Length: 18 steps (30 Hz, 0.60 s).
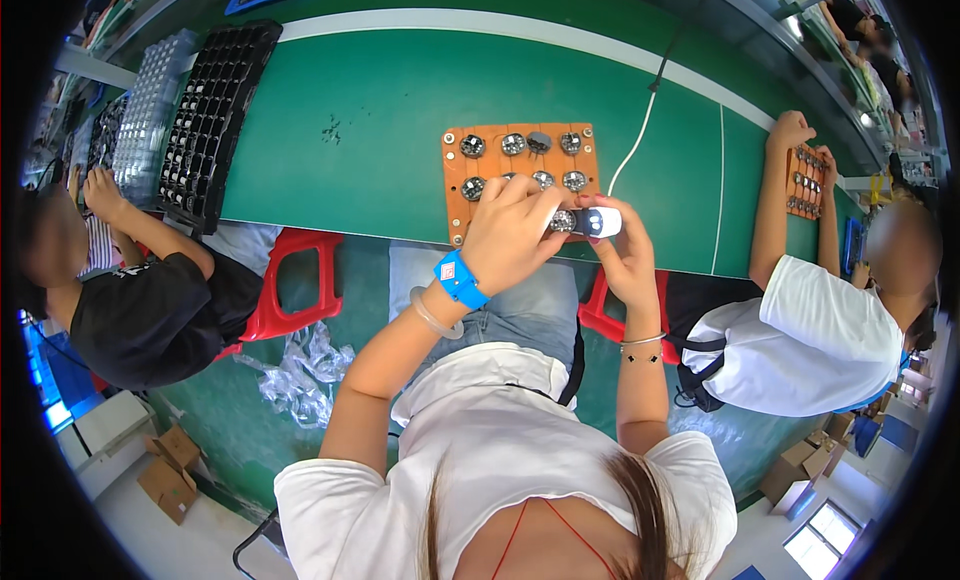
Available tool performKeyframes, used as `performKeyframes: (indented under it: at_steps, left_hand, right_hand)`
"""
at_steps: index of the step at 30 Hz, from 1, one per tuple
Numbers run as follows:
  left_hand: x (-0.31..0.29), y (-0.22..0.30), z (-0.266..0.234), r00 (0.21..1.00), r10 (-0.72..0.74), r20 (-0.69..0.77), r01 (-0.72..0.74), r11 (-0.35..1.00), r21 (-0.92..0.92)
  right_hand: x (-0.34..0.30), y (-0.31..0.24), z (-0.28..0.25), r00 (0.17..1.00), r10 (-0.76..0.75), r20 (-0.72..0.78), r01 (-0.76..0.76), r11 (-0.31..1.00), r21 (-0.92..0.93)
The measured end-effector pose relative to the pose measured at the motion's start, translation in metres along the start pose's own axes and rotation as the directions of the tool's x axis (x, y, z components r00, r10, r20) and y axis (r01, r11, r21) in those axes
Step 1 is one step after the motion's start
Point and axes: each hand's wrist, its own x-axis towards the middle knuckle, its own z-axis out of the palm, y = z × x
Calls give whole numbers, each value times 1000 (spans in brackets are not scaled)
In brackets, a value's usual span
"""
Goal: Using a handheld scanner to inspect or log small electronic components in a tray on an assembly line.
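Note:
An orange-brown board [492, 163] with several round black-and-silver parts lies at the near edge of the green table. Over its near right corner, my left hand [508, 232] pinches a small round dark part [562, 221] at its fingertips. My right hand [630, 257] grips a small white device with a dark face [603, 222], held up against that part. A white cable [632, 152] rises behind the device and joins a black cord; where it meets the device is hidden. My left fingers cover some of the board's near row.
Tall black compartment trays [215, 120] and clear plastic trays [150, 115] stand at the left. A co-worker in black sits left; another in white at the right handles a similar board [805, 183]. Red stools [300, 280] and crumpled clear plastic [305, 375] are below.

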Motion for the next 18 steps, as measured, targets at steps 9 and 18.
performKeyframes:
  at_steps: [9, 18]
  left_hand:
    - [-1, -3, 17, 993, 17, 116, -31, 992, 123]
    - [8, 4, 38, 996, -1, 94, -4, 998, 57]
  right_hand:
    - [-4, -1, -27, 969, -52, -242, 96, 980, 173]
    - [-12, 8, -28, 987, 23, -158, 0, 990, 144]
